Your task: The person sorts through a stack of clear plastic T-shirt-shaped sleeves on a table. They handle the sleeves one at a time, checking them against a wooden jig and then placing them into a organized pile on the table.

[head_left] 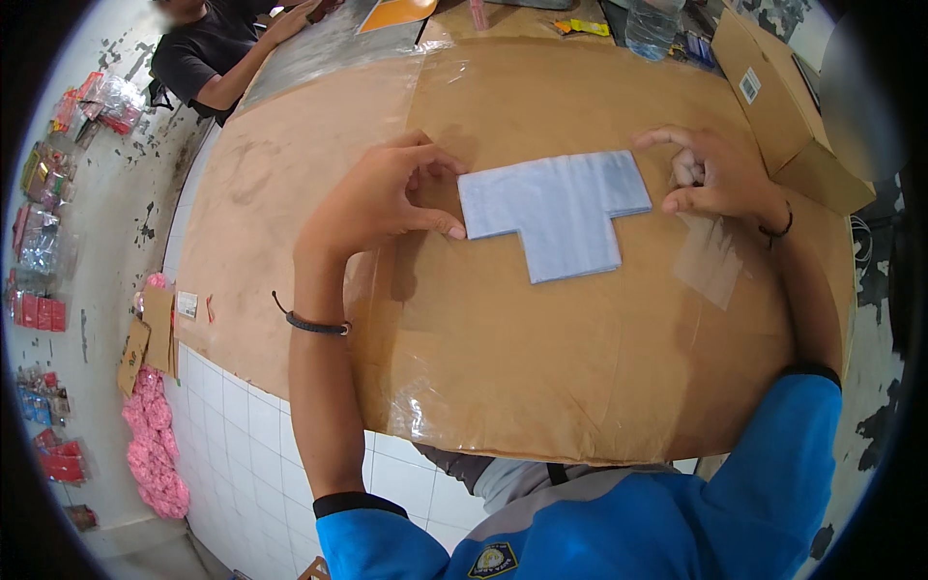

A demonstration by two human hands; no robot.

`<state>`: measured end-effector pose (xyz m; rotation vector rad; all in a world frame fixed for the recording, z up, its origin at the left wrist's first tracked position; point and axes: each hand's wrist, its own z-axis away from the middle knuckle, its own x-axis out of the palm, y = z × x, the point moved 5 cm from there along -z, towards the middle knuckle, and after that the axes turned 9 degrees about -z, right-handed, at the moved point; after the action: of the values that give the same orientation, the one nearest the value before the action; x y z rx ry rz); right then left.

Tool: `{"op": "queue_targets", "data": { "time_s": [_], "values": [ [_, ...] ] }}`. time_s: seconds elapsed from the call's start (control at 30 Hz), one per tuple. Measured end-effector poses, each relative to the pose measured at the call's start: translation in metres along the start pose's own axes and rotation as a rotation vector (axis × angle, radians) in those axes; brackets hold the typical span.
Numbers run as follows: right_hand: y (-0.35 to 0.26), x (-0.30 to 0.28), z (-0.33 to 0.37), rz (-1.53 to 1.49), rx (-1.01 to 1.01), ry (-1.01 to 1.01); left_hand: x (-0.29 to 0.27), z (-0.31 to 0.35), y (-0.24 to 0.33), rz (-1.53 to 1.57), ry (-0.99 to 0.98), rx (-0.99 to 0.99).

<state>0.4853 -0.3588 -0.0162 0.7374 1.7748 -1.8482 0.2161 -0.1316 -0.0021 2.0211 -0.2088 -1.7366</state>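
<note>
A light blue cloth (pixel 561 208), folded flat into a T shape, lies on the cardboard-covered table (pixel 483 358) in front of me. Its wide bar is on the far side and its short stem points toward me. At the bar's left end is my left hand (pixel 391 193), thumb and fingers apart, the tips right at the cloth's edge. My right hand (pixel 710 174) hovers just off the right end, index finger stretched out and thumb apart, the other fingers curled. Nothing shows in either hand.
An open cardboard box (pixel 783 106) stands at the right edge, near a clear plastic bottle (pixel 652 29). Yellow packets (pixel 585 27) lie at the far side. Another person (pixel 217 58) sits at the far left. Pink bundles (pixel 153 445) and packaged goods (pixel 39 237) hang along the left wall.
</note>
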Motion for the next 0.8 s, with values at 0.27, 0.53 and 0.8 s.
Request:
{"op": "queue_targets", "data": {
  "time_s": [0.27,0.53,0.8],
  "values": [
    [-0.020,0.008,-0.003,0.134,-0.067,-0.008,0.003,-0.003,0.001,0.026,-0.012,-0.014],
    [-0.019,0.008,0.000,0.098,-0.069,0.026,0.000,-0.003,0.000,0.016,-0.031,-0.028],
    [-0.018,0.010,0.000,0.128,-0.119,0.056,0.005,0.001,0.014,-0.054,-0.090,-0.045]
  ]
}}
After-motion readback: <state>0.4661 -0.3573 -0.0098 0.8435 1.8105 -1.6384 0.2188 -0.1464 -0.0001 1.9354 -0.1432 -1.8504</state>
